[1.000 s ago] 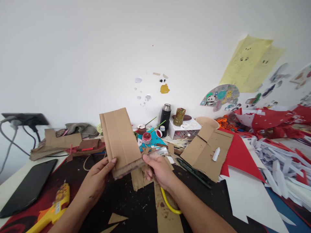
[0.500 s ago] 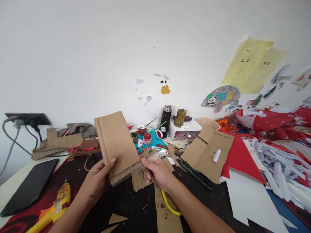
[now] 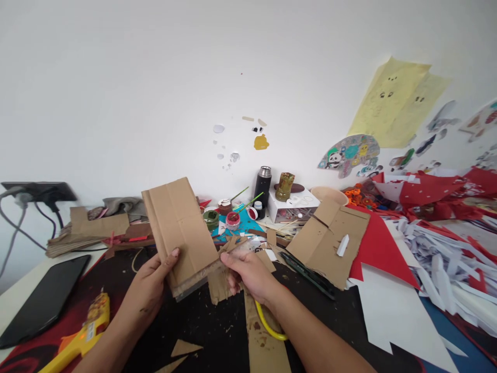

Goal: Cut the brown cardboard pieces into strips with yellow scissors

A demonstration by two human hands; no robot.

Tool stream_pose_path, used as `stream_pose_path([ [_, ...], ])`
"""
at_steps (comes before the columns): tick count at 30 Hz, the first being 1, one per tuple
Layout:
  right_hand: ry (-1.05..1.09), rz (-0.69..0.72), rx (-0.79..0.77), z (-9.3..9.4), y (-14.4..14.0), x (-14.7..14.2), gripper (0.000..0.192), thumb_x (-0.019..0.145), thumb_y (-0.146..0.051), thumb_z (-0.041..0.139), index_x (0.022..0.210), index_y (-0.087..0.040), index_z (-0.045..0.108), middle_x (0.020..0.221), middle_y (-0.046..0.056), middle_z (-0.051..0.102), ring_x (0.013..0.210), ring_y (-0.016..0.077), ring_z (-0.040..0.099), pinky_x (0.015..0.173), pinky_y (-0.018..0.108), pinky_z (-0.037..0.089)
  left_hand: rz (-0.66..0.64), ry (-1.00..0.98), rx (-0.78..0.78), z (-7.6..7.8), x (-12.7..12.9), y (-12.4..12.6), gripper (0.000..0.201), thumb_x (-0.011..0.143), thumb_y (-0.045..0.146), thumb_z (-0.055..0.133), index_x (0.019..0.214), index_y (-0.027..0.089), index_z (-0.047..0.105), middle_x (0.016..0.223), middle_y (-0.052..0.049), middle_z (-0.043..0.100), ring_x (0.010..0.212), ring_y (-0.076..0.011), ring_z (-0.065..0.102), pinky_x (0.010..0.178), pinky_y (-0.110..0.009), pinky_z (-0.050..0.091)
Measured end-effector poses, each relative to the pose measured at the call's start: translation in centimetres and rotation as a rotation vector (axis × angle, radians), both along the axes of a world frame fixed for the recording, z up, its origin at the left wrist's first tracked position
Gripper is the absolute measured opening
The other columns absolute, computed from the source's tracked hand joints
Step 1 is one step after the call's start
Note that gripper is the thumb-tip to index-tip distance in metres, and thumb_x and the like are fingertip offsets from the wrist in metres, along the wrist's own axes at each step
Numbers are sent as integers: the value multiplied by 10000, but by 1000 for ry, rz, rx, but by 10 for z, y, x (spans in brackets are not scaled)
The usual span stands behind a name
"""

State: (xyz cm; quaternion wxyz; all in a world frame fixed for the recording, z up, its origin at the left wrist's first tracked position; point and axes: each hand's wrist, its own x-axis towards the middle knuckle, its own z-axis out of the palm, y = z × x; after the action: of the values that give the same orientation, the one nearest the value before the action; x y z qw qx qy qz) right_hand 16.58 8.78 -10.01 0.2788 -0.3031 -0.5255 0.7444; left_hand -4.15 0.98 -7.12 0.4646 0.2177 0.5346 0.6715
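Note:
My left hand [image 3: 149, 287] holds a folded brown cardboard piece [image 3: 178, 233] upright above the dark table, thumb on its front face near the lower edge. My right hand [image 3: 246, 274] pinches the lower right corner of the same piece, where a strip of clear tape runs along the bottom edge. Under my right wrist a yellow-handled tool [image 3: 267, 324] lies on a long cardboard strip [image 3: 264, 342].
A yellow glue gun [image 3: 83, 334] and a black phone [image 3: 42, 298] lie at the left. A cardboard sheet [image 3: 328, 241], paint pots [image 3: 233, 220], a black flask [image 3: 263, 185] and a white box [image 3: 293, 207] stand behind. Red and white paper scraps [image 3: 435, 254] cover the right side.
The cardboard piece and both hands have shifted a little to the left and down, and the piece leans further left. Both hands keep their grip.

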Motion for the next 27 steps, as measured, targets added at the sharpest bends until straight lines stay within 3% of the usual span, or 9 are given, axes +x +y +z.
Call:
stream_pose_path([
  [2, 5, -8, 7, 1, 1, 1, 661, 748, -831, 800, 873, -192, 683, 474, -50, 582, 400, 127, 513, 435, 233, 336, 56, -8, 19, 1, -4, 1, 427, 622, 432, 1015, 928, 197, 832, 958, -100, 888, 1009, -351, 831, 873, -415, 691],
  [5, 24, -24, 43, 3, 1, 3, 680, 812, -805, 767, 1024, -159, 770, 488, -55, 570, 409, 116, 499, 452, 230, 337, 250, 3, 70, 6, -13, 2, 234, 778, 296, 919, 964, 204, 811, 951, -66, 882, 1088, -304, 811, 921, -359, 671],
  [10, -42, -1, 174, 5, -5, 2, 649, 901, -777, 692, 1142, -188, 817, 577, -32, 609, 445, 122, 513, 473, 244, 396, 406, 74, 153, 20, -18, 0, 247, 810, 307, 903, 1017, 228, 795, 1150, -28, 872, 1275, -277, 722, 1034, -329, 617],
  [12, -106, -10, 377, 3, -11, 0, 530, 985, -687, 645, 1156, -226, 841, 714, 20, 706, 509, 142, 570, 518, 272, 451, 410, 87, 168, 23, -16, -1, 270, 797, 327, 917, 1018, 226, 800, 1156, -30, 871, 1283, -280, 714, 1043, -325, 609],
  [15, -229, -14, 900, -1, -20, -3, 368, 1084, -470, 582, 1225, -253, 844, 959, 86, 795, 707, 192, 675, 661, 313, 500, 396, 66, 189, 23, -13, -2, 296, 766, 319, 943, 1001, 206, 802, 1097, -40, 877, 1256, -292, 728, 1036, -339, 618],
  [17, -339, 35, 1198, -2, -25, -4, 353, 1109, -360, 547, 1310, -238, 810, 967, 98, 792, 780, 208, 680, 679, 312, 463, 386, 37, 195, 23, -10, -2, 307, 753, 309, 955, 997, 197, 804, 1057, -39, 880, 1235, -299, 741, 1032, -354, 626],
  [19, -448, 88, 1355, -1, -27, -5, 362, 1119, -298, 523, 1375, -218, 766, 952, 95, 781, 798, 211, 665, 651, 309, 427, 380, 19, 192, 22, -8, -2, 286, 773, 297, 945, 1004, 198, 807, 1040, -28, 881, 1230, -294, 747, 1046, -355, 620],
  [23, -594, 212, 1451, 4, -26, -2, 449, 1055, -166, 575, 1496, -174, 660, 1122, 113, 781, 930, 241, 674, 683, 328, 468, 352, 8, 166, 16, -6, -1, 217, 851, 274, 894, 1040, 208, 812, 1012, -14, 882, 1220, -272, 753, 1089, -362, 590],
  [27, -660, 234, 1423, 5, -23, -1, 507, 1010, -70, 541, 1497, -148, 661, 1144, 135, 794, 984, 252, 707, 752, 338, 526, 329, 18, 157, 8, -9, 0, 230, 868, 300, 888, 1064, 204, 815, 1048, -10, 882, 1203, -261, 754, 1117, -366, 567],
])
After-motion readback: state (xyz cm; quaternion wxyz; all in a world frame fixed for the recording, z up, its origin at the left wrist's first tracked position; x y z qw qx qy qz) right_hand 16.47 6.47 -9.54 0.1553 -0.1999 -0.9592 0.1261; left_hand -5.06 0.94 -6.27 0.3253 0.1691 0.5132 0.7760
